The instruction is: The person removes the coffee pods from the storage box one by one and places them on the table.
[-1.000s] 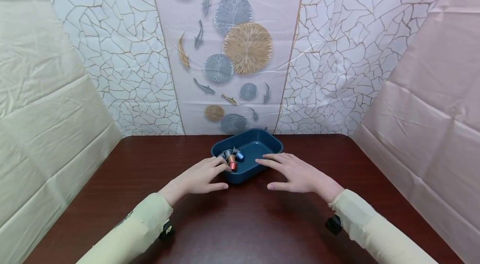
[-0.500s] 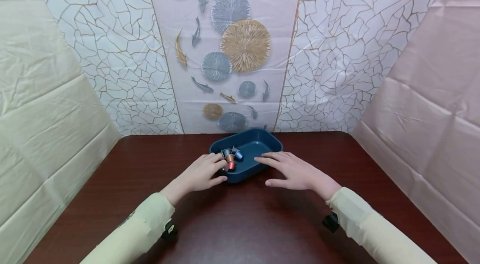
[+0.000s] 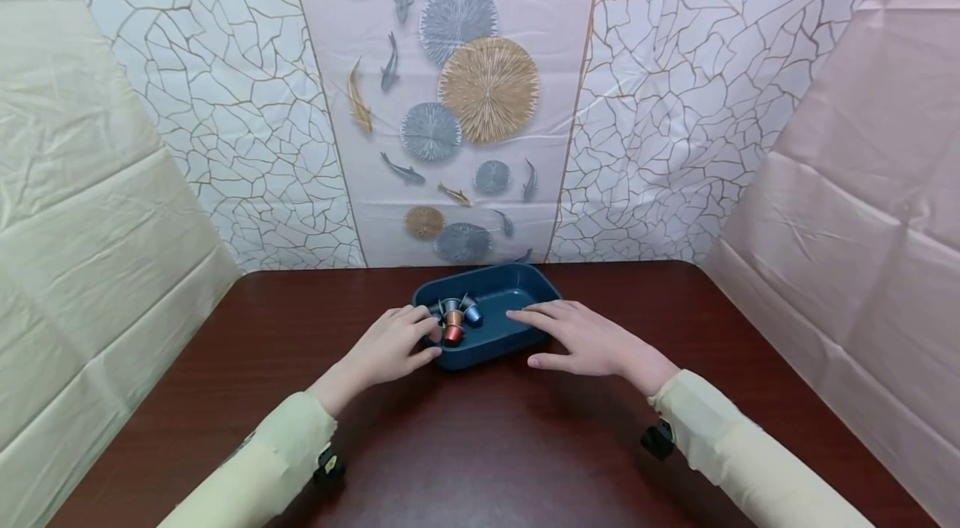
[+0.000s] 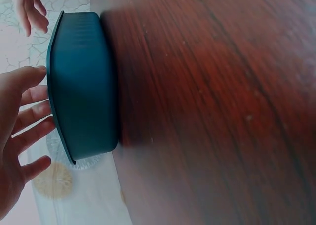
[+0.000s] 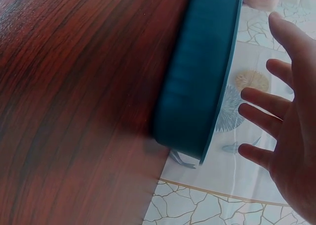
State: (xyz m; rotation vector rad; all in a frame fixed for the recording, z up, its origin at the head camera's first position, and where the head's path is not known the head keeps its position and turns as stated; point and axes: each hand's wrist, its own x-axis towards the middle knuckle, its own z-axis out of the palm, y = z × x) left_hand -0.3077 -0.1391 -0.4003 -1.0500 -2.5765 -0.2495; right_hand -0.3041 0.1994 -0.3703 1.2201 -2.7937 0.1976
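Observation:
A dark blue tray with raised walls stands on the table, holding several coffee capsules at its left end. Among these are a red capsule, a copper one and a blue one. My left hand holds the tray's left end: its fingers reach over the rim to the inside, and the thumb tip lies at the edge. The left fingertips are partly hidden behind the wall. My right hand hovers beside the tray's front right side, fingers spread and apart from the rim in the right wrist view.
The tray stands toward the back of the dark red-brown table. A patterned cloth hangs just behind the table's back edge. Pale cloth panels flank the table on both sides. Each wrist carries a small black device.
The tray has turned a little and shifted left, with my left hand moving left along with it. The capsules shifted with the tray. My right hand stays nearly in place, spread.

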